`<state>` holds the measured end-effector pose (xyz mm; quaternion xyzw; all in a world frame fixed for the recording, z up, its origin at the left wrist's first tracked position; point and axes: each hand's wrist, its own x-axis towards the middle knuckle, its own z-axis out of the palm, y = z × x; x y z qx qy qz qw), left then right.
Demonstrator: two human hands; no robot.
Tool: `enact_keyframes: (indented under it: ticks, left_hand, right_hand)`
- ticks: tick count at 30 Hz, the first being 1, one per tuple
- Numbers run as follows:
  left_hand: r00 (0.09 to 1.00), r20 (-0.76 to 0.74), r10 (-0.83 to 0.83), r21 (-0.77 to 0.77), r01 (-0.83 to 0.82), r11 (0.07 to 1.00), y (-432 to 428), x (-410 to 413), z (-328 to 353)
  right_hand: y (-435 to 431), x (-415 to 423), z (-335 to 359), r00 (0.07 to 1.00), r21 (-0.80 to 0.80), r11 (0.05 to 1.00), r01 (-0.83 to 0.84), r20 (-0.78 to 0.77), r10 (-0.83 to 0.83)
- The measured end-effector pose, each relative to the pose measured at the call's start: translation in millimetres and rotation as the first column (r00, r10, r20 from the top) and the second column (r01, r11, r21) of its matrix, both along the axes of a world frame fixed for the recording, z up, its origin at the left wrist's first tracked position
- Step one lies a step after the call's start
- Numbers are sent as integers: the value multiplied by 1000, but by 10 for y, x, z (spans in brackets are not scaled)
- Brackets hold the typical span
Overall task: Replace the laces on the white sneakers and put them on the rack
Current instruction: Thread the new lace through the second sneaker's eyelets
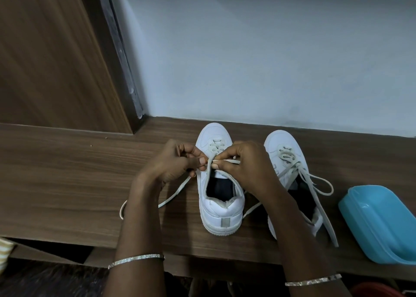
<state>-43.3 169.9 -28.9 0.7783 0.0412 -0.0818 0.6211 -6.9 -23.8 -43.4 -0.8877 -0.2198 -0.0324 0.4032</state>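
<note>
While 2 sneakers point(221, 209) sit on shelf point(67, 175), L hand point(173, 161) & R hand point(245, 165) each pinch lace point(177, 190).

The shelf point(67, 184) is brown wood with dark lines in it. It looks dull, not shiny. The door point(45, 60) on the far left is the same kind of wood. The wall point(247, 49) is pale paint with no shine. The left shoe point(221, 215) and the right shoe point(281, 143) look smooth and white, like soft leather. The laces point(229, 161) are flat cream cloth. The tub point(378, 224) on the right is shiny blue plastic. The thin bangles point(137, 258) look like sparkly metal.
</note>
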Motion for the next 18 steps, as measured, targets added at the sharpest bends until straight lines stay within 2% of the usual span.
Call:
enact_keyframes:
  ticks: [3, 6, 8, 11, 14, 15, 16, 18]
  left_hand:
    - [999, 4, 47, 16, -47, 999, 47, -14, -19]
    - [980, 9, 198, 4, -198, 980, 177, -55, -17]
    - [942, -45, 332, -169, -334, 927, 258, -37, -27]
    - [886, -173, 430, -549, -449, 705, 270, -4, 17]
    - [866, -225, 446, -769, -439, 465, 231, 24, 60]
    - [846, -233, 479, -756, -467, 459, 230, 30, 65]
    - [828, -211, 520, -688, -504, 523, 232, 41, 54]
    - [842, -60, 536, -431, -506, 747, 220, 34, 33]
  right_hand:
    - [-21, 4, 6, 999, 11, 1000, -17, -28, 18]
    - [-59, 11, 8, 998, 47, 999, -24, -63, 27]
    - [-71, 18, 10, 997, 63, 998, -18, -78, 23]
    - [-77, 27, 15, 995, 75, 997, -15, -94, 22]
    - [-84, 31, 15, 996, 57, 998, -23, -84, 28]
    - [-84, 33, 15, 996, 50, 998, -28, -79, 32]
    - [-87, 34, 18, 997, 41, 999, -32, -71, 34]
    - [-81, 42, 19, 999, 12, 999, -29, -43, 30]
